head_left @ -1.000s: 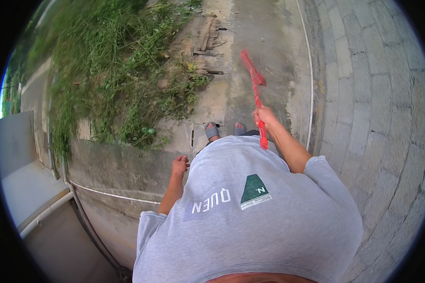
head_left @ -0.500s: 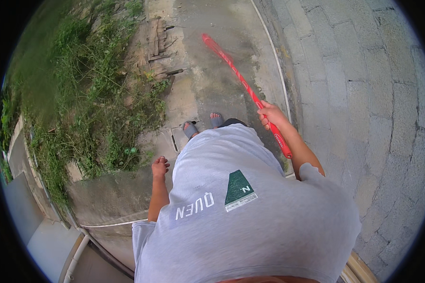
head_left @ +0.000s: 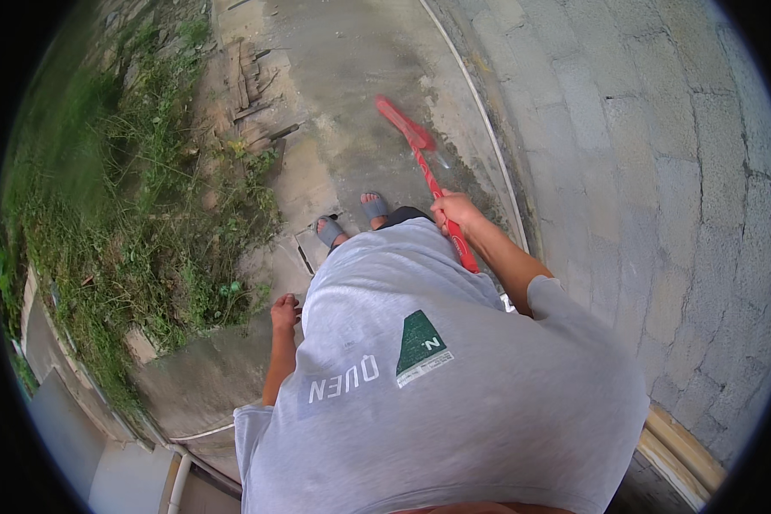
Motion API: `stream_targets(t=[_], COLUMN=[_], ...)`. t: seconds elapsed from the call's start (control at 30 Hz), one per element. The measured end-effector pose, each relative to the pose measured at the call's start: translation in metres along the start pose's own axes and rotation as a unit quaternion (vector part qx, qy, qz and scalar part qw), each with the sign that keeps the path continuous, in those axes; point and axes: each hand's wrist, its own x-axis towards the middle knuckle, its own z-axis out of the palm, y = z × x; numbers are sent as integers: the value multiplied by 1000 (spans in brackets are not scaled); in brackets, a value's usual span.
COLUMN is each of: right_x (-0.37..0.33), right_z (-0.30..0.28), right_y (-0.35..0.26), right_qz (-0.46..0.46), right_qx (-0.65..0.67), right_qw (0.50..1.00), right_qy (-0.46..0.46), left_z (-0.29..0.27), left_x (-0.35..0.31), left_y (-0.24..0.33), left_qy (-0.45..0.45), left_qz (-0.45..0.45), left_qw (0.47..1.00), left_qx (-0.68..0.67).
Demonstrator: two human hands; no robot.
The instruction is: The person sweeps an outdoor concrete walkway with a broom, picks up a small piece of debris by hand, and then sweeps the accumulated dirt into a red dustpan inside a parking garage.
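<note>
My right hand [head_left: 452, 208] is wrapped round the red, patterned handle of what looks like a broom [head_left: 426, 170]. Its butt end slants down toward my shirt. At the far end is a wider red head, smeared by motion, over the concrete ground [head_left: 343, 77]; whether it touches the ground I cannot tell. Beside my left hip hangs my left hand [head_left: 283, 311], fingers loosely curled in, with nothing seen in it. Both my feet, in grey sandals [head_left: 329, 230], stand on the concrete.
A grey block wall [head_left: 625, 163] rises on the right, with a thin white pipe [head_left: 480, 94] along its foot. On the left grow tangled green weeds [head_left: 163, 214], next to broken wood scraps [head_left: 242, 81]. A low concrete ledge [head_left: 197, 368] lies at the lower left.
My right hand has moved left and a little nearer the shirt. The broom's head has swung nearer and now shows its width. My left hand stays low at my side.
</note>
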Motion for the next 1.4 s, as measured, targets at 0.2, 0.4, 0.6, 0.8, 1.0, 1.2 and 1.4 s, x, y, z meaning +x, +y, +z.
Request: stream_targets(t=[0.2,0.4,0.6,0.8,1.0,1.2,1.4], right_x=[-51,-68,-16,-15,36,17,-38], right_z=[-39,-63,-52,92,193,152,18], right_y=[-23,-31,-13,-16,-66,-86,-76], right_qz=[43,40,145,229,268,256,284], right_qx=[180,62,70,122,155,123,98], right_qw=[959,997,987,959,904,897,925], right_qy=[-215,3,25,-112,-294,-339,-233], left_z=[0,-4,1,11,8,11,81], left_x=[25,20,13,10,-2,-21,-65], left_y=[-4,28,2,-86,-138,-145,-162], left_qy=[-18,2,3,36,39,132,153], left_qz=[-43,7,7,-62,-102,-55,-81], left_qw=[995,997,990,981,977,950,927], left_qx=[-85,-81,-140,-179,-180,-279,-333])
